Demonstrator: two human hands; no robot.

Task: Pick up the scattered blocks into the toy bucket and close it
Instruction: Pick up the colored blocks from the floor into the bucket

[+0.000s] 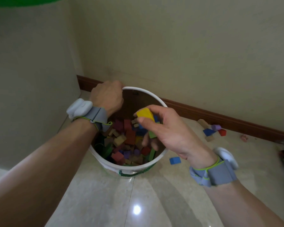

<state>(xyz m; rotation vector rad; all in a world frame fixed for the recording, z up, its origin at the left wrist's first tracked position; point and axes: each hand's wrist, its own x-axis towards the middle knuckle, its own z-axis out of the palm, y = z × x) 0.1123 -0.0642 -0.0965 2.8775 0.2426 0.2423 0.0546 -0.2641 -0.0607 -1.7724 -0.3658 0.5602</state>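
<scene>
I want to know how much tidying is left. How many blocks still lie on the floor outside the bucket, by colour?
Blue: 2
Red: 1
Purple: 1
Plain wood: 2
Total: 6
A small pinkish thing farther right is too blurred to call a block.

the left hand [107, 95] grips the far rim of the white bucket [156, 163] of coloured blocks [129, 136], the right hand [167, 131] pinches a yellow block [145, 114] over its opening, and loose blocks [211, 130] and a blue block [175, 160] lie on the tiled floor [154, 202] by the wall.
</scene>
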